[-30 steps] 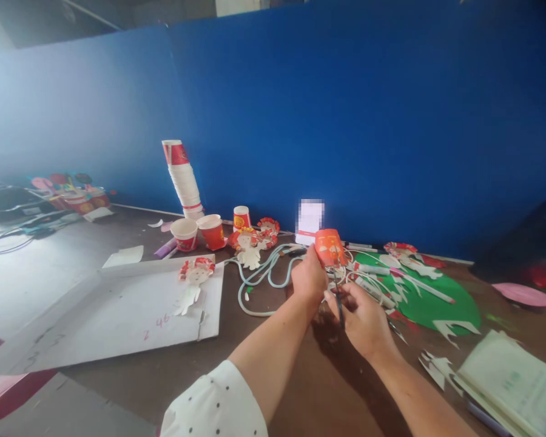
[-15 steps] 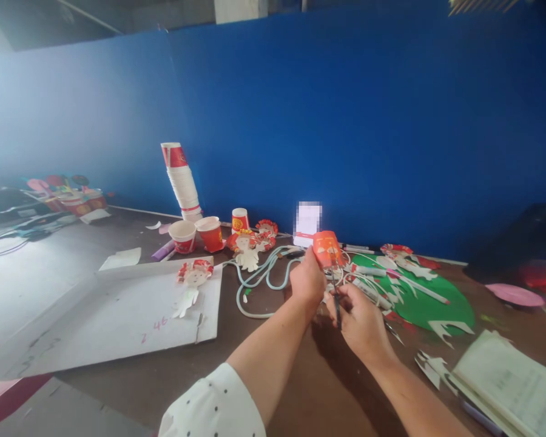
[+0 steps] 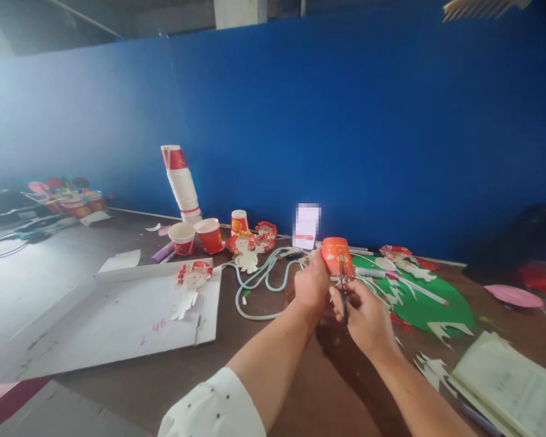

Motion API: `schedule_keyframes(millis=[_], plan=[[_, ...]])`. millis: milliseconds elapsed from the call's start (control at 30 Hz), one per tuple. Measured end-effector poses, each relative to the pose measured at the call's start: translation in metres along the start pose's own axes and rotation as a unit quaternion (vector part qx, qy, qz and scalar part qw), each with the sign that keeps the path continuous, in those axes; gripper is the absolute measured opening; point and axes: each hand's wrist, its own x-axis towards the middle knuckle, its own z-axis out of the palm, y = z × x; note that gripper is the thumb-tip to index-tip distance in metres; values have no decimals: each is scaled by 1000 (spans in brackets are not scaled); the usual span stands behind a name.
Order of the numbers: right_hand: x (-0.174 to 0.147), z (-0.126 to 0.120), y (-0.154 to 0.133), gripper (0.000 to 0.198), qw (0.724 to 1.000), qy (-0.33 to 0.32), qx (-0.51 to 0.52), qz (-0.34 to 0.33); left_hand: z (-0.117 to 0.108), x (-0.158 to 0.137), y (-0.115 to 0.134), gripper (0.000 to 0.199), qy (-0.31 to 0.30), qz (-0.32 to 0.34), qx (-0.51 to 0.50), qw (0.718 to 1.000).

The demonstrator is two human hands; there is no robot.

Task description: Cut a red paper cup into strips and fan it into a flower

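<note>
My left hand (image 3: 312, 280) grips an orange-red paper cup (image 3: 335, 250) by its left side, holding it above the table. My right hand (image 3: 368, 315) is wrapped around a pair of dark scissors (image 3: 344, 291), whose blades point up across the front of the cup. The blades lie over the cup wall near its lower edge; whether they bite into the paper I cannot tell. Behind and to the right lies a green round sheet (image 3: 450, 306) with white paper scraps and a pinkish-white marker (image 3: 418, 288) on it.
Left of my arms sits a white board (image 3: 104, 321) with a paper-cup doll (image 3: 195, 276). A tall stack of paper cups (image 3: 182, 182) leans by the blue partition (image 3: 346, 121). A pale cable (image 3: 255, 315) loops mid-table; an open notebook (image 3: 509, 382) lies front right.
Both hands have shifted slightly to the right with the cup and scissors. The cup has turned a little and now shows more of its face. Other things stay put.
</note>
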Motion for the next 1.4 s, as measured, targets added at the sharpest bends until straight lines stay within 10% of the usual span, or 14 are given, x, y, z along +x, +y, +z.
schedule_keyframes(millis=[867,1400], plan=[[5,2,-12,31,996,54,47,44,5,-2,3,54,-2,24,83,996],[4,-9,-21,29,988,12,117,102,-3,1,-7,60,-6,25,-45,999]])
